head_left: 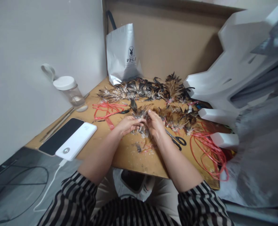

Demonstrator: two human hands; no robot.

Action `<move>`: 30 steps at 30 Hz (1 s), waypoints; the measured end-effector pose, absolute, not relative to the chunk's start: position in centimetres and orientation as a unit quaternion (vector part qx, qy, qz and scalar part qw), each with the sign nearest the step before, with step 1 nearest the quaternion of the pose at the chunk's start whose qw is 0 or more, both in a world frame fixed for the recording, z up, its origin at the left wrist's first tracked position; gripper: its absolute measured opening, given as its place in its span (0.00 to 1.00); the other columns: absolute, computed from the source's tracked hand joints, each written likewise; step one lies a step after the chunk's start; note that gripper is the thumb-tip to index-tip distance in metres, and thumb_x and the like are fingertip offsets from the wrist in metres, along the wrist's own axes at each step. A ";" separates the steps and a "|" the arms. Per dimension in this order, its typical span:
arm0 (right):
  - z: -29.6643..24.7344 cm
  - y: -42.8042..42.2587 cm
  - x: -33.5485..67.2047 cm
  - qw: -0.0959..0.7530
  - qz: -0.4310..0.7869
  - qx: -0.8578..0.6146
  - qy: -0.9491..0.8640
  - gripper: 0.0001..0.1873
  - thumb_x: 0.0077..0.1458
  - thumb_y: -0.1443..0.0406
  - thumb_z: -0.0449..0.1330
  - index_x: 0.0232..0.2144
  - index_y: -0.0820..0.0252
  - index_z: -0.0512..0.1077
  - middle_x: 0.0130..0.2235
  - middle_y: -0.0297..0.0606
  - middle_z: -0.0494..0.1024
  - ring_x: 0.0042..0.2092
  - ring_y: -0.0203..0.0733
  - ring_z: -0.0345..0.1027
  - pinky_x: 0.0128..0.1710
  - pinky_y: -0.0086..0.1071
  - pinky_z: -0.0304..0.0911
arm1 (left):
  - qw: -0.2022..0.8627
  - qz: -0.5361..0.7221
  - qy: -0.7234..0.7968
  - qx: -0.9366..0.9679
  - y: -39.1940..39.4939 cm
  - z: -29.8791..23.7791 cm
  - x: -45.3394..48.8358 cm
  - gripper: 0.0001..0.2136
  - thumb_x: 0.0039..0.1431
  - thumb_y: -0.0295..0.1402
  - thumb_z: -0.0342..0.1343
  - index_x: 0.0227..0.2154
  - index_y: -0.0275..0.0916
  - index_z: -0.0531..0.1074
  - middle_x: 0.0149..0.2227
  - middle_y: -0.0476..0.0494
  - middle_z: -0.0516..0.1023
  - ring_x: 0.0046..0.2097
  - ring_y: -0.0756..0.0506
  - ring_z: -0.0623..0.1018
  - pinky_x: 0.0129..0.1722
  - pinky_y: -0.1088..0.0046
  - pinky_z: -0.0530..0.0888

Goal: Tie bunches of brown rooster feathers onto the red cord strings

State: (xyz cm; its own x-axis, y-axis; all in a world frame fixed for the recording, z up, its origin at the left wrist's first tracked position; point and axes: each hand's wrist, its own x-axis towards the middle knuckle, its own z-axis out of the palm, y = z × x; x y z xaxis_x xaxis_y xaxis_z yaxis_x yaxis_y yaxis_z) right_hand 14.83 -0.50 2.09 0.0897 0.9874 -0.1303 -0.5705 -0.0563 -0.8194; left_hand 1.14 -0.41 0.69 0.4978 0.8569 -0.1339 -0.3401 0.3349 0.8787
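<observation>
Brown, grey and black feathers (142, 110) are bunched between my two hands over the middle of the table. My left hand (130, 124) is closed in a pinch on the bunch, its fingertips close to the right hand. My right hand (155, 124) grips the same feathers from the right, thumb up, its fingertips partly hidden. More brown feathers (181, 117) lie in a row just right of that hand. Black-handled scissors (180, 141) rest beside my right wrist. Loose feather scraps (142, 148) are scattered on the tabletop below the hands.
Behind lies a long pile of dark feathers (141, 88), below a silver bag (122, 53). Red plastic strips (108, 110) are at left, with more red strips (211, 153) at right. A phone (62, 135), white power bank (76, 141) and lidded bottle (70, 89) stand left. White foam (207, 84) juts in from the right.
</observation>
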 end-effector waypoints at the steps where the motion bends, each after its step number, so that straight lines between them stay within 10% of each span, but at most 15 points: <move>1: 2.2 -0.6 14.9 0.628 0.618 -0.387 -0.272 0.13 0.35 0.60 0.66 0.23 0.60 0.68 0.21 0.28 0.72 0.22 0.31 0.63 0.19 0.24 0.60 | 0.753 0.401 0.314 0.416 -0.4 0.8 1.2 0.10 0.44 0.29 0.60 0.32 0.29 0.75 0.35 0.35 0.77 0.29 0.53 0.74 0.26 0.83 0.69; 22: 1.8 -0.6 14.6 0.657 0.592 -0.369 -0.288 0.13 0.37 0.58 0.65 0.25 0.60 0.69 0.23 0.29 0.71 0.23 0.30 0.63 0.22 0.24 0.60 | 0.768 0.426 0.278 0.388 -0.8 1.3 1.4 0.06 0.46 0.26 0.59 0.28 0.27 0.75 0.27 0.40 0.76 0.25 0.56 0.72 0.24 0.85 0.68; 30: 2.7 -1.0 15.1 0.543 0.690 -0.320 -0.356 0.13 0.39 0.59 0.64 0.29 0.59 0.72 0.27 0.32 0.75 0.26 0.30 0.66 0.24 0.23 0.60 | 0.822 0.457 0.189 0.282 -0.4 1.5 0.6 0.05 0.51 0.21 0.52 0.27 0.27 0.72 0.27 0.43 0.73 0.25 0.57 0.71 0.22 0.87 0.68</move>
